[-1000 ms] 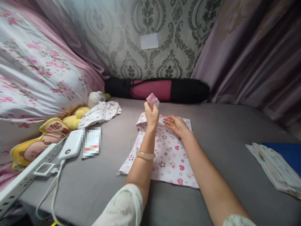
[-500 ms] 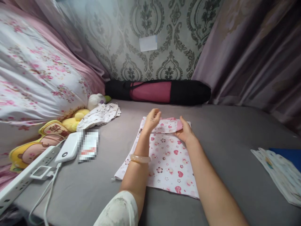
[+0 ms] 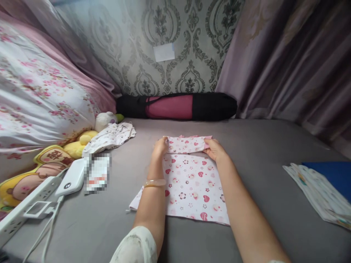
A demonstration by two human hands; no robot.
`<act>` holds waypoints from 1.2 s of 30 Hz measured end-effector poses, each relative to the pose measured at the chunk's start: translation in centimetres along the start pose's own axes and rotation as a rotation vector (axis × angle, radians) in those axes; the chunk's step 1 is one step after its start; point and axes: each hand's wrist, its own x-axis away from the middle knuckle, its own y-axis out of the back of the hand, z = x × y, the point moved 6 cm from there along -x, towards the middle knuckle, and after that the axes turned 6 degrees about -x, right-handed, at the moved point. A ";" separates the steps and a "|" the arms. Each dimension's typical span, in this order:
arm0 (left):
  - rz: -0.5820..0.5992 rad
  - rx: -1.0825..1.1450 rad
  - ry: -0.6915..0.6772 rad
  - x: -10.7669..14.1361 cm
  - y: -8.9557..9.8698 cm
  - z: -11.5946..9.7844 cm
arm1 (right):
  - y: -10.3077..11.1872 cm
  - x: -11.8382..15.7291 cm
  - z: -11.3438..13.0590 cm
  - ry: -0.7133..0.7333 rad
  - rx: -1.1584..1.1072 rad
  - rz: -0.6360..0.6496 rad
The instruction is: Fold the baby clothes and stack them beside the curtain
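A white garment [image 3: 189, 186] printed with pink hearts and flowers lies flat on the grey bed sheet, its far end folded over into a band. My left hand [image 3: 160, 147] is closed on the left end of that band. At the band's right end, by a pink trim, my right hand [image 3: 215, 149] pinches the cloth between thumb and fingers. Part of the garment's left side is hidden under my left forearm, which wears a pale bangle [image 3: 155, 182].
Left lie a power strip [image 3: 30, 208], a white power bank [image 3: 70, 177] with cables, a pixelated packet [image 3: 97, 173], plush toys [image 3: 44, 171] and a crumpled spotted cloth [image 3: 111, 138]. A black and pink bag [image 3: 170, 106] lies along the wall. Folded cloths [image 3: 319, 193] lie right.
My left hand has come down and left from above the garment and now grips the fold's left end. My right hand stays at the right end. The view has shifted slightly right.
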 end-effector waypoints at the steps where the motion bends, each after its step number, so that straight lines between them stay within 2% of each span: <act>1: 0.018 -0.033 0.010 0.1 -0.3 -0.1 | 0.2 -0.1 0.1 0.008 0.021 -0.001; 5: 0.018 -0.088 0.029 0.2 -0.9 -0.1 | 1.5 -0.9 0.2 0.099 0.214 -0.024; 10: -0.018 -0.103 0.009 -0.2 -1.5 0.2 | 2.9 -1.0 2.1 0.423 0.900 -0.154; 13: -0.023 -0.104 0.006 -0.4 -1.8 0.3 | 3.0 -0.3 2.7 0.501 1.177 -0.207; 20: 0.006 -0.096 0.018 -0.1 -1.4 0.4 | 2.7 0.7 2.4 0.454 1.329 -0.235; 22: -0.009 -0.100 0.014 0.3 -0.9 -0.4 | 2.5 1.2 2.6 0.477 1.373 -0.298; 24: -0.079 -0.115 -0.031 0.9 -0.2 -2.3 | 1.7 1.7 2.8 0.562 1.423 -0.339; 25: -0.124 -0.125 -0.072 1.3 0.0 -3.6 | 1.0 1.9 2.7 0.621 1.448 -0.314; 27: -0.194 -0.140 -0.171 2.3 -0.1 -6.5 | -0.9 2.2 1.7 0.726 1.507 -0.167; 30: -0.163 -0.169 -0.344 3.6 -2.0 -10.2 | -3.1 2.3 -0.8 0.779 1.616 0.092; 33: -0.100 -0.191 -0.367 3.8 -4.2 -10.7 | -3.7 2.1 -3.0 0.737 1.693 0.189; 36: -0.071 -0.179 -0.306 3.2 -5.6 -9.2 | -3.5 1.8 -3.9 0.705 1.713 0.156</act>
